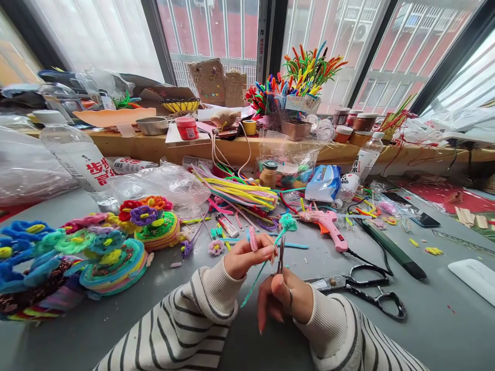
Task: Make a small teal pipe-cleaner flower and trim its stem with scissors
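My left hand [250,256] pinches the stem of a teal pipe-cleaner flower [288,222], whose tail hangs down to the lower left. A pink fuzzy piece [252,239] sits at the fingers of that hand. In my right hand [285,299] is a small pair of scissors [282,255], blades pointing up just below the flower head. Whether the blades touch the stem I cannot tell. Beside my right wrist lies a large pair of black-handled scissors [359,286]. A pink glue gun [328,226] rests behind it.
Finished pipe-cleaner flower pieces [112,257] crowd the left of the table. A bundle of loose pipe cleaners [240,190] lies at the back, near a water bottle [73,149]. To the right are a dark green bar [394,250] and a white object [474,278].
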A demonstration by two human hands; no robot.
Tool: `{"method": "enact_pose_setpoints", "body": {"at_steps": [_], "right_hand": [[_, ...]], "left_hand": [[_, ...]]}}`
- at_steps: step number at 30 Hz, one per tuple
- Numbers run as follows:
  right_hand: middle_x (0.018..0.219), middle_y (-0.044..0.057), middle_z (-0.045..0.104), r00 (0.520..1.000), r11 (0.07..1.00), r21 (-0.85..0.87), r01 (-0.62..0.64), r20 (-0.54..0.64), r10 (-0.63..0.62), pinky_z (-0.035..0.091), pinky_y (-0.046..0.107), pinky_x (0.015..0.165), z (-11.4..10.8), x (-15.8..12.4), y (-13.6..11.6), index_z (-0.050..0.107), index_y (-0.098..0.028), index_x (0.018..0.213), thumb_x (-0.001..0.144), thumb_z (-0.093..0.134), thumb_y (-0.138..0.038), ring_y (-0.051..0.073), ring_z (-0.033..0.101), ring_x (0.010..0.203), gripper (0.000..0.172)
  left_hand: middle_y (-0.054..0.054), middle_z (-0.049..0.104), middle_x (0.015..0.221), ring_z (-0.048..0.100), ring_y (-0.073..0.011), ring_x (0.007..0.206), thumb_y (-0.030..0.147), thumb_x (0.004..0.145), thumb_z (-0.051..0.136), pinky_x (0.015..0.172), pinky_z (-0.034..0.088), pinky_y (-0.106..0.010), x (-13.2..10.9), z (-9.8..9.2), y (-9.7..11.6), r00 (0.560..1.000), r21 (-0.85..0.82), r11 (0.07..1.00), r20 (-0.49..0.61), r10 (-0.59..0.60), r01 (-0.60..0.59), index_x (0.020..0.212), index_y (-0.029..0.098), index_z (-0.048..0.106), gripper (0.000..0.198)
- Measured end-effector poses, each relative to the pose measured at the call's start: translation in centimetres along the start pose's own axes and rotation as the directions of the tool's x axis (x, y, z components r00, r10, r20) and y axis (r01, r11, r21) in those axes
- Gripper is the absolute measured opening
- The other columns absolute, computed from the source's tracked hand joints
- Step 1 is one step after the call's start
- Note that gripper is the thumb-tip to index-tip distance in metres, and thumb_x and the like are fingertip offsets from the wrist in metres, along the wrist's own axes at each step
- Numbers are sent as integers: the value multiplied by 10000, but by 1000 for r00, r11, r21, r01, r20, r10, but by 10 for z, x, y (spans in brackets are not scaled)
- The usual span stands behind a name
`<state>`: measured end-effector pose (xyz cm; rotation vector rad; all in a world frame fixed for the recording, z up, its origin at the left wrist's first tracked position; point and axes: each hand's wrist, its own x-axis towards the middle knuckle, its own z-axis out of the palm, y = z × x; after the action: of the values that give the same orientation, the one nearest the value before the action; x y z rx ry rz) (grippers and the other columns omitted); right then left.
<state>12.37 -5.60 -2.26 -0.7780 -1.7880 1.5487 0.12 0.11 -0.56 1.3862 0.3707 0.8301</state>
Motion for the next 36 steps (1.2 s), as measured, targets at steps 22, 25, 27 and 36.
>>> {"method": "enact_pose_setpoints", "body": {"at_steps": [22,25,27,36], "right_hand": [[339,-36,297,999,993,-111,35,-21,-37,230,159,337,0,-1,-1,403,-116,393,680,211,-699,23,286,315,677],[340,-37,299,1000,992,-128,6,-8,-7,245,162,346,0,-1,-2,394,-119,395,660,206,-716,25,296,317,680],[340,-31,312,1000,989,-145,-10,9,12,255,166,352,0,-1,-2,398,-119,389,643,195,-731,30,313,320,694],[346,-27,319,1000,991,-134,10,-1,-11,218,178,340,-2,-1,0,354,-128,391,692,227,-685,31,301,324,646]], "left_hand": [[-19,426,667,424,-119,688,314,700,515,674,327,-269,-3,6,5,1000,2,1000,-6,-21,21,537,122,513,252],[-19,430,646,421,-121,678,301,702,513,664,328,-269,-3,7,6,1000,8,1000,2,-11,11,539,124,506,241],[-28,442,656,424,-129,693,297,704,510,668,329,-273,-4,7,6,1000,18,1000,4,-10,10,544,124,507,236],[-33,430,643,417,-148,715,342,691,512,679,320,-291,-5,7,10,999,109,994,29,-25,22,525,132,502,268]]}}
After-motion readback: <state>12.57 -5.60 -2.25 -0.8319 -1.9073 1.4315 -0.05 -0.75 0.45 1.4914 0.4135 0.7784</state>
